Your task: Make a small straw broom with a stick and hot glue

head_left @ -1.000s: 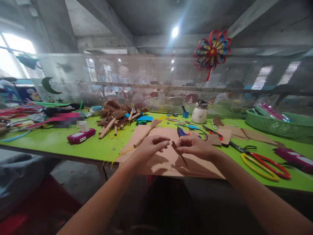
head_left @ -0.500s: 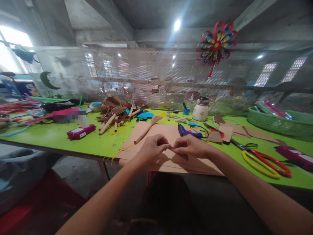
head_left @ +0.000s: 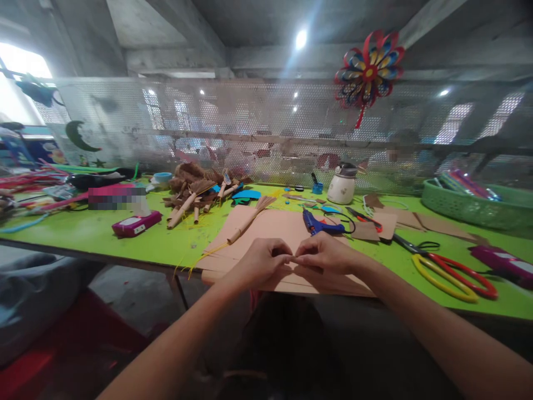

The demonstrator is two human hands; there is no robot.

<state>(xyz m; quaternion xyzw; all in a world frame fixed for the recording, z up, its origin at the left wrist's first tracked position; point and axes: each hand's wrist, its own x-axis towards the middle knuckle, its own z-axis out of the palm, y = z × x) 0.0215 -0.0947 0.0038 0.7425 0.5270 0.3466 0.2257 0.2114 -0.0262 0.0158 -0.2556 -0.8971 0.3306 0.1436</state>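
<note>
Over a stack of brown paper sheets (head_left: 287, 222) at the table's front edge, my left hand (head_left: 266, 260) and my right hand (head_left: 322, 253) meet with their fingertips pinched together. Whatever is between the fingers is too small to make out. On the paper, left of my hands, lies a rolled paper piece with a fringed end (head_left: 250, 220), with yellow strands at its lower end. A blue glue gun (head_left: 320, 223) rests just behind my right hand.
Scissors with yellow and red handles (head_left: 445, 275) and a green basket (head_left: 470, 208) are at the right. A white jar (head_left: 342, 183) stands behind. Left are a purple box (head_left: 136, 224) and a pile of brown rolls (head_left: 187, 200).
My left hand has lowered slightly, and its fingertips have come closer to those of my right hand. The objects on the table have stayed in place.
</note>
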